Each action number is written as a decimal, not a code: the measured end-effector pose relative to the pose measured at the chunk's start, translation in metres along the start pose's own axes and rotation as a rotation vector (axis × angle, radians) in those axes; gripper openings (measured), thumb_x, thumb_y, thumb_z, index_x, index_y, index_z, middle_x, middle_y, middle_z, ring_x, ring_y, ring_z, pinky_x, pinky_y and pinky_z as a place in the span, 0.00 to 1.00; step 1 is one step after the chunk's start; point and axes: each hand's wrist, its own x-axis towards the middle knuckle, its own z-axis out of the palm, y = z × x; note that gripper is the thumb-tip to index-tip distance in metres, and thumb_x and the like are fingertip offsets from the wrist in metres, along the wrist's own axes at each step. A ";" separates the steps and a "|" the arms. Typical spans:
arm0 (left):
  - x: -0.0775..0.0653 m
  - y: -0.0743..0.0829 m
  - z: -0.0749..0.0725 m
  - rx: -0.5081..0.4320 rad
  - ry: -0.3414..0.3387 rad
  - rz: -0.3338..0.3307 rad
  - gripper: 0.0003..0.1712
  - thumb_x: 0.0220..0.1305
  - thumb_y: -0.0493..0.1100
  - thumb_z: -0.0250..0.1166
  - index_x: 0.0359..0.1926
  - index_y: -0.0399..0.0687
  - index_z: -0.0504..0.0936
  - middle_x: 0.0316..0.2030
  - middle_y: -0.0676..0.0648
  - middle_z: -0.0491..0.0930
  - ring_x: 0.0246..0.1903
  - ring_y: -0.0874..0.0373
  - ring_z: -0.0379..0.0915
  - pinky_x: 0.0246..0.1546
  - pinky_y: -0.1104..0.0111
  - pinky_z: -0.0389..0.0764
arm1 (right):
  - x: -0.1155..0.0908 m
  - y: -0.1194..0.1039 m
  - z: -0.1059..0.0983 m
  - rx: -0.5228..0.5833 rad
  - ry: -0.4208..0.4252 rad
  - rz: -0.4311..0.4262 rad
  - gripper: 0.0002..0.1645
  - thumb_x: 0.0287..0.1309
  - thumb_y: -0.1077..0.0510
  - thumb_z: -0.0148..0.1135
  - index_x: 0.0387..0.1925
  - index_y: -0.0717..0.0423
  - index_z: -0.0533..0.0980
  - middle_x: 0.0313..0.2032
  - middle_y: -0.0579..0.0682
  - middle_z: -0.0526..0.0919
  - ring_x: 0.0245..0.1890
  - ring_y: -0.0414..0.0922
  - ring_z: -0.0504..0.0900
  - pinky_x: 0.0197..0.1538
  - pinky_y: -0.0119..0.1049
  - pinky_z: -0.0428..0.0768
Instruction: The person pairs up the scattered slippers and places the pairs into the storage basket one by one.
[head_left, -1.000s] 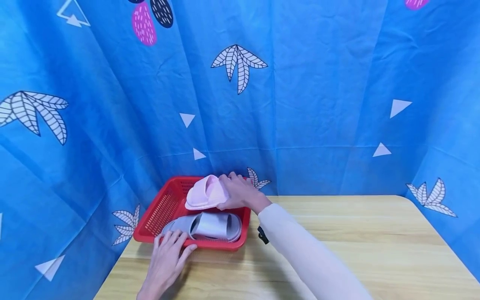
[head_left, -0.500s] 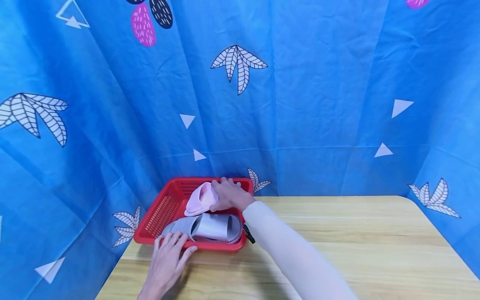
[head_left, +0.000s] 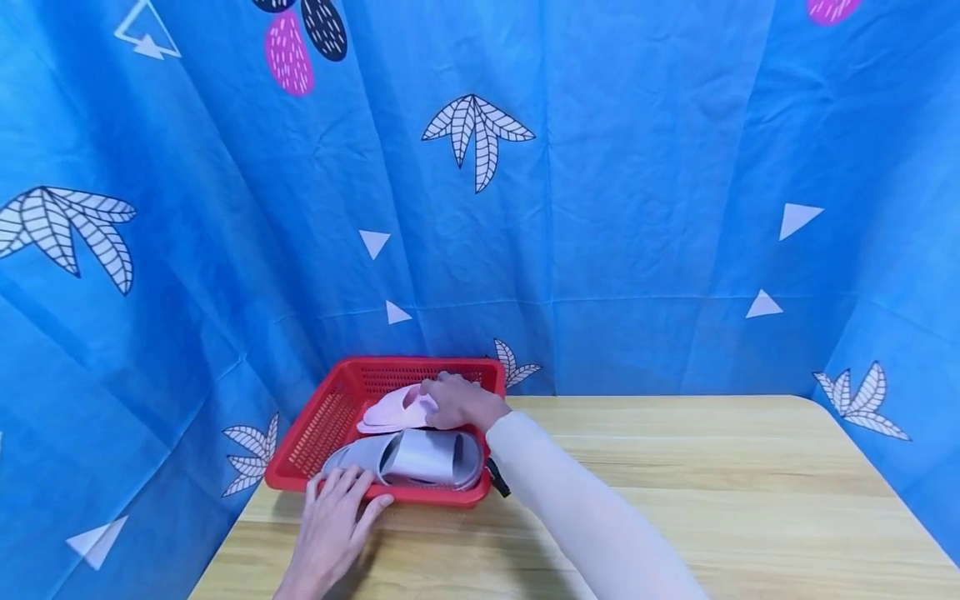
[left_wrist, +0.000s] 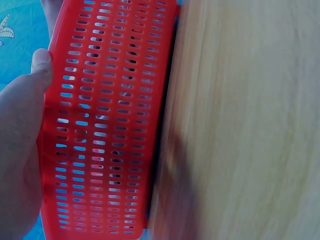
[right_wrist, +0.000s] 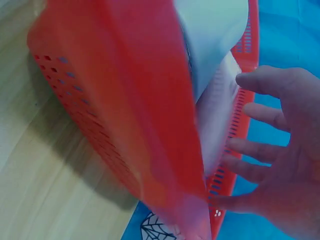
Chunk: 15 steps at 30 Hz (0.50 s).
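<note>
A red plastic basket (head_left: 300, 454) holds a grey slide slipper (head_left: 423, 454) along its near side and a pink slipper (head_left: 390, 410) behind that one. My left hand (head_left: 330, 525) grips the near rim at the left, fingers over the edge and thumb outside; the left wrist view has this thumb against the perforated basket wall (left_wrist: 107, 120). My right hand (head_left: 461, 402) is over the right end of the pink slipper. From the right wrist, its fingers (right_wrist: 265, 117) look spread and loose beside the pale slipper (right_wrist: 220, 110), with no grip visible.
The basket stands on the left of a light wooden table (head_left: 712, 483). A blue patterned curtain (head_left: 637, 208) hangs behind and on both sides. A dark strap-like piece (head_left: 497, 478) shows below my right sleeve.
My right hand has lowered the pink slipper into the basket behind the grey one, and its fingers now look loosened. The left hand has stayed on the rim.
</note>
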 end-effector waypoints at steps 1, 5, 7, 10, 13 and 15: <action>0.000 -0.001 0.000 -0.003 0.003 0.001 0.24 0.70 0.61 0.63 0.50 0.46 0.86 0.51 0.40 0.83 0.54 0.43 0.71 0.60 0.40 0.59 | -0.001 0.001 0.000 -0.001 0.008 -0.012 0.34 0.57 0.50 0.75 0.65 0.30 0.76 0.61 0.49 0.74 0.62 0.47 0.71 0.56 0.49 0.81; 0.002 -0.003 0.000 -0.007 -0.001 -0.004 0.26 0.69 0.61 0.64 0.51 0.45 0.86 0.52 0.39 0.83 0.55 0.41 0.71 0.60 0.40 0.59 | -0.005 0.005 -0.003 -0.034 0.058 -0.050 0.29 0.63 0.50 0.70 0.66 0.36 0.76 0.61 0.49 0.75 0.63 0.47 0.71 0.60 0.50 0.79; 0.002 -0.005 -0.002 -0.002 -0.013 -0.012 0.26 0.69 0.62 0.64 0.51 0.45 0.86 0.53 0.38 0.82 0.56 0.40 0.71 0.61 0.40 0.59 | -0.009 0.008 -0.004 -0.045 0.081 -0.064 0.29 0.66 0.50 0.68 0.67 0.41 0.75 0.63 0.50 0.75 0.64 0.48 0.71 0.63 0.49 0.77; 0.003 -0.006 -0.004 0.003 -0.033 -0.018 0.26 0.70 0.62 0.64 0.52 0.45 0.86 0.53 0.38 0.82 0.57 0.39 0.72 0.61 0.39 0.59 | -0.017 0.012 -0.007 -0.043 0.115 -0.090 0.28 0.69 0.51 0.64 0.68 0.46 0.74 0.66 0.51 0.73 0.66 0.49 0.70 0.66 0.50 0.74; 0.005 -0.007 -0.006 0.004 -0.038 -0.008 0.25 0.71 0.62 0.63 0.50 0.47 0.86 0.52 0.39 0.82 0.57 0.40 0.72 0.61 0.40 0.60 | -0.027 0.017 -0.010 -0.058 0.162 -0.120 0.26 0.71 0.53 0.62 0.67 0.48 0.74 0.67 0.53 0.73 0.67 0.51 0.70 0.67 0.50 0.73; 0.006 -0.008 -0.007 -0.005 -0.021 0.010 0.23 0.70 0.62 0.63 0.48 0.48 0.86 0.51 0.40 0.83 0.56 0.40 0.73 0.60 0.40 0.61 | -0.035 0.020 -0.011 -0.069 0.202 -0.136 0.26 0.70 0.53 0.62 0.68 0.49 0.74 0.67 0.53 0.73 0.67 0.51 0.70 0.67 0.50 0.73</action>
